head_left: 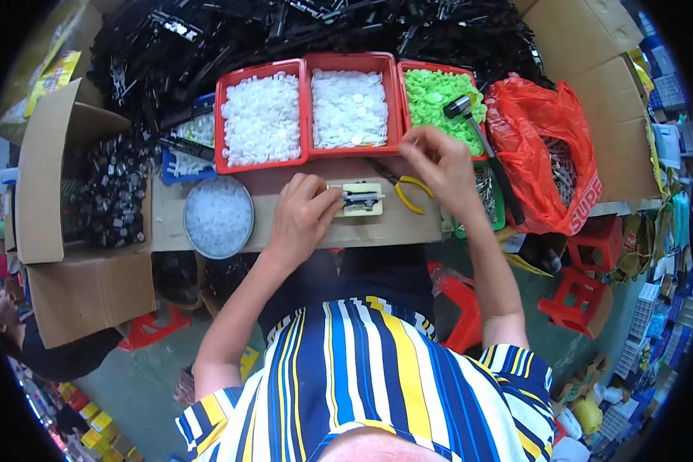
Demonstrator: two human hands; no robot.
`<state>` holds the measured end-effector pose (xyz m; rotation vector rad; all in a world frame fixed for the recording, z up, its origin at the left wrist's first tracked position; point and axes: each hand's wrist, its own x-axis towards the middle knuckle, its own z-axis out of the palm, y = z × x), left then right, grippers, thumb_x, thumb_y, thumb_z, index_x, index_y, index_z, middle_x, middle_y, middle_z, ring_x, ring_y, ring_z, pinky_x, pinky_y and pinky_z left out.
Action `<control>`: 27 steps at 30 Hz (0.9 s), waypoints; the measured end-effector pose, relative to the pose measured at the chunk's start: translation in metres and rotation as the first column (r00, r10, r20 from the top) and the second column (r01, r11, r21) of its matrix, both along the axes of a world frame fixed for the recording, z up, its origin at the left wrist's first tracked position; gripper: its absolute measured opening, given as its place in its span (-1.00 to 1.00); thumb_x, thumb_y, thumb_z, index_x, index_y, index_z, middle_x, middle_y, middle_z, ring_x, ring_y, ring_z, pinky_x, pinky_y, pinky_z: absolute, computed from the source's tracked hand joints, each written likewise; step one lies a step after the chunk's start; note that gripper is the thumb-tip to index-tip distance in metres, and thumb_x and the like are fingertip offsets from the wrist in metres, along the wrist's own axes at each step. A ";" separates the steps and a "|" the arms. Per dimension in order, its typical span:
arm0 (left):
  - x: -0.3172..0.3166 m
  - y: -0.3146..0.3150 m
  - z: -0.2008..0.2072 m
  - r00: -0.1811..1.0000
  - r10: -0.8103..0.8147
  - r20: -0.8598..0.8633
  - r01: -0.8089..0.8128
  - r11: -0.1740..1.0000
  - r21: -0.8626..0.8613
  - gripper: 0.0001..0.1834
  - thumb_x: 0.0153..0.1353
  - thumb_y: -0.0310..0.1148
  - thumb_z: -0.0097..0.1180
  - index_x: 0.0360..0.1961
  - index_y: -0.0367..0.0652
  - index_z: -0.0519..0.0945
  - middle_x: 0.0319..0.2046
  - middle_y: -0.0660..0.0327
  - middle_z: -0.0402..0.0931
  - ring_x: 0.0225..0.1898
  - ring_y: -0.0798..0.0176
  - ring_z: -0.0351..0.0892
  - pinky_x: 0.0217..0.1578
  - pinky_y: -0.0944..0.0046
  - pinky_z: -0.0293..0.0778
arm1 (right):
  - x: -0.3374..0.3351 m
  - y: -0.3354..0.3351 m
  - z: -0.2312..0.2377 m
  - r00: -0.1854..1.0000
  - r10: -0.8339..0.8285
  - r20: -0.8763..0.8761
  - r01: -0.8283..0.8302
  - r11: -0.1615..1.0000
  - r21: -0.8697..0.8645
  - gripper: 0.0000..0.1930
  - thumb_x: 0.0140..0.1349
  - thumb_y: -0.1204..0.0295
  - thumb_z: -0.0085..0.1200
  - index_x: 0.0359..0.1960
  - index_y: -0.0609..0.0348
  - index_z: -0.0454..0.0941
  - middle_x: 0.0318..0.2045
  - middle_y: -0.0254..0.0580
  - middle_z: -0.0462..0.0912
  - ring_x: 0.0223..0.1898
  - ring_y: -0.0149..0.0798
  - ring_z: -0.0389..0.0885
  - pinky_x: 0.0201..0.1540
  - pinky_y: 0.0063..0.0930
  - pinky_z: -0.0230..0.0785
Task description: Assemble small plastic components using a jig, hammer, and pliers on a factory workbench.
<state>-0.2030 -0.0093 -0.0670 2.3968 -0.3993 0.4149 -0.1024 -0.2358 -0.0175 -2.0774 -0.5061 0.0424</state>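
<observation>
My left hand point(304, 212) is closed at the left end of a small cream-coloured block point(371, 209) on the cardboard-covered table. A black and silver part point(359, 200) lies in the block, its left end hidden by my fingers. My right hand point(446, 169) is raised right of the block, near the front of the tray of green pieces point(431, 88). Its thumb and fingertips are pinched together; whatever is between them is too small to make out. Pliers with yellow handles point(410, 202) lie between the block and my right hand.
Two red trays hold white pieces point(262, 119) and white discs point(350, 108). A hammer point(489, 150) leans over the green pieces beside a red plastic bag point(516, 115). A round tin point(218, 218) stands left, near a carton of black parts point(42, 185). Black parts point(239, 38) heap behind.
</observation>
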 end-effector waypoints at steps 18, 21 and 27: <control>-0.013 0.021 0.017 0.996 0.080 -0.038 -0.083 0.994 -0.069 -0.74 0.01 -0.55 0.31 -0.21 -0.27 0.66 -0.30 0.08 0.51 -0.18 0.02 0.48 -0.18 0.10 0.44 | 0.235 -0.051 -0.021 0.812 -0.175 0.557 0.476 0.752 -0.457 -0.69 0.14 0.52 0.17 -0.04 0.07 0.60 -0.06 -0.01 0.59 -0.05 0.08 0.60 0.01 -0.08 0.48; -0.015 0.018 0.020 0.996 0.084 -0.035 -0.086 0.995 -0.059 -0.75 0.01 -0.55 0.31 -0.21 -0.27 0.66 -0.31 0.08 0.52 -0.18 0.02 0.49 -0.17 0.10 0.44 | 0.240 -0.051 -0.022 0.795 -0.097 0.599 0.479 0.707 -0.520 -0.69 0.13 0.51 0.18 -0.05 0.06 0.60 -0.09 -0.07 0.56 -0.04 0.02 0.60 -0.01 -0.10 0.50; -0.013 0.013 0.031 0.994 0.108 -0.023 -0.109 0.990 -0.092 -0.72 0.00 -0.55 0.32 -0.20 -0.26 0.67 -0.32 0.07 0.54 -0.20 0.01 0.51 -0.19 0.10 0.45 | 0.200 -0.042 0.005 0.612 0.101 0.784 0.394 0.821 -0.413 -0.68 0.08 0.46 0.25 -0.08 0.13 0.57 -0.18 -0.17 0.54 -0.07 -0.06 0.58 -0.09 -0.23 0.50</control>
